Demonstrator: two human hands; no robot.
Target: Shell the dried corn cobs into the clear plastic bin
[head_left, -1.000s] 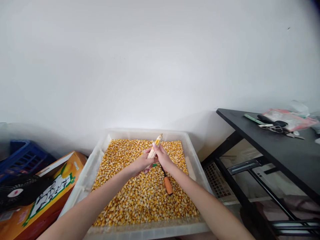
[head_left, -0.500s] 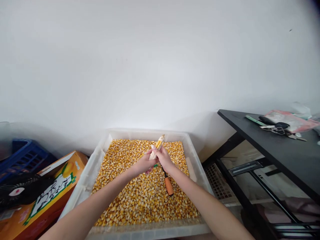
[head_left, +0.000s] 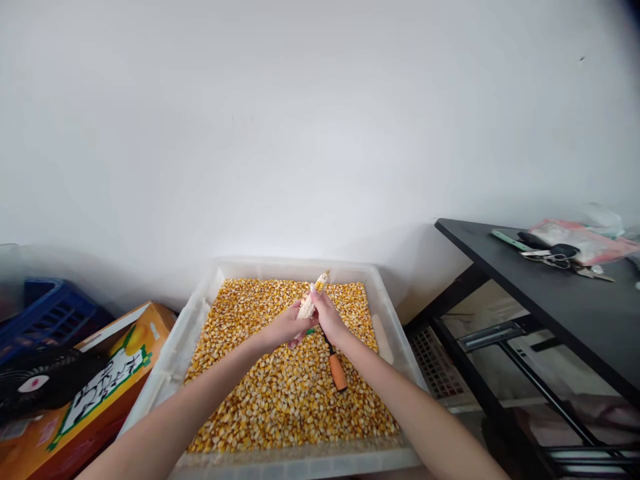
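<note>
**Both hands on a corn cob above a tray of kernels**

At the far left a blue plastic crate (head_left: 47, 312) stands by the wall, with a black round object (head_left: 40, 383) in front of it and an orange printed carton (head_left: 107, 380) just to its right. The carton sits beside a clear plastic tray (head_left: 193, 313) filled with loose yellow corn kernels (head_left: 280, 393).

Over the middle of the tray the left hand (head_left: 285, 328) closes its grip round the lower end of a corn cob (head_left: 313, 297). The cob tilts up and to the right, mostly stripped, with a few yellow kernels near its tip. The right hand (head_left: 327, 319) wraps its grip on the cob just beside the left, thumb pressed near the remaining kernels. Below the hands an orange-handled tool (head_left: 336, 368) lies on the kernels.

To the right stands a black counter (head_left: 565, 293), well apart from the tray, carrying scissors (head_left: 553, 255), a green flat object (head_left: 505, 237) and a pink packet (head_left: 583, 240).
</note>
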